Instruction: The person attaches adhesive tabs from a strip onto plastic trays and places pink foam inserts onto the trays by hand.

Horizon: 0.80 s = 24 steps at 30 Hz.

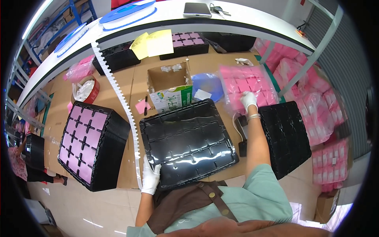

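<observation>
A black plastic tray [189, 138] with moulded compartments lies in front of me, glossy under the light. My left hand [151, 177], in a white glove, grips its near left edge, thumb over the rim. Farther right, my gloved right hand [249, 101] reaches to a clear bag of pink blocks [246, 83]. Its fingers curl down at the bag's near side, and anything within them is hidden. To the left, a tall stack of black trays [114, 138] leans tilted, its top filled with lilac pieces [83, 138]. Another black tray [285, 138] rests right of my forearm.
An open carton [169, 89] stands beyond the tray, beside a black pen [145, 106] and blue plastic film [207, 87]. A white toothed strip [118, 93] hangs from the shelf [252, 27]. Bagged pink packs [316, 110] pile at right. A person [23, 164] is far left.
</observation>
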{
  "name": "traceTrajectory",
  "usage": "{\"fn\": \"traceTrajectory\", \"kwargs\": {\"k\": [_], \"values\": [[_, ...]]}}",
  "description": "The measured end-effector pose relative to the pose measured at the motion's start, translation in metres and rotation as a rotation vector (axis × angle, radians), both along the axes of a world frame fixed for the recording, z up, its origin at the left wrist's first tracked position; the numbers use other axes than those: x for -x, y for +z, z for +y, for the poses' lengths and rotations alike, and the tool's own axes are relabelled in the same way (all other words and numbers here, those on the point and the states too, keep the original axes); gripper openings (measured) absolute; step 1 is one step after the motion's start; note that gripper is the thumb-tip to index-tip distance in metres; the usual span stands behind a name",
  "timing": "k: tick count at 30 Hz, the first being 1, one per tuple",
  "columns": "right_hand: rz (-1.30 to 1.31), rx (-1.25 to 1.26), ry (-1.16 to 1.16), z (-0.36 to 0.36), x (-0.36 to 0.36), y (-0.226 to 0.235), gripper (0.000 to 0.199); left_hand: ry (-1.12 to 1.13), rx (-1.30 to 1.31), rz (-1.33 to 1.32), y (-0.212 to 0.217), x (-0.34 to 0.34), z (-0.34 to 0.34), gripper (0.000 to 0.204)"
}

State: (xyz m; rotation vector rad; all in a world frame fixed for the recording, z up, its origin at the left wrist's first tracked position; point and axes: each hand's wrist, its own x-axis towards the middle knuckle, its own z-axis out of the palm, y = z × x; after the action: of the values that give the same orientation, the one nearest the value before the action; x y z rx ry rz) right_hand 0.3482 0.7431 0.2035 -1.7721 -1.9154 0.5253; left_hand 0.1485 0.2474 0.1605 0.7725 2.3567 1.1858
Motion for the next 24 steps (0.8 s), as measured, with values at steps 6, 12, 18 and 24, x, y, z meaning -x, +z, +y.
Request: {"fn": "traceTrajectory", "kwargs": {"k": [6, 12, 18, 24], "values": [[-0.161, -0.112, 0.167, -0.012, -0.012, -0.03, 0.021, 0.028, 0.394, 0.301, 0.049, 0.01, 0.011, 0.076], [0.015, -0.634, 0.172, -0.001, -0.022, 0.001, 0.018, -0.272, -0.209, 0.195, 0.079, -0.017, 0.08, 0.054], [0.15, -0.696, 0.365, -0.078, -0.019, 0.102, 0.013, -0.655, -0.272, -0.745, 0.097, -0.047, 0.222, 0.071], [-0.029, -0.705, 0.881, -0.175, -0.01, 0.125, 0.006, -0.62, -0.529, -1.458, 0.114, -0.049, 0.29, 0.068]]}}
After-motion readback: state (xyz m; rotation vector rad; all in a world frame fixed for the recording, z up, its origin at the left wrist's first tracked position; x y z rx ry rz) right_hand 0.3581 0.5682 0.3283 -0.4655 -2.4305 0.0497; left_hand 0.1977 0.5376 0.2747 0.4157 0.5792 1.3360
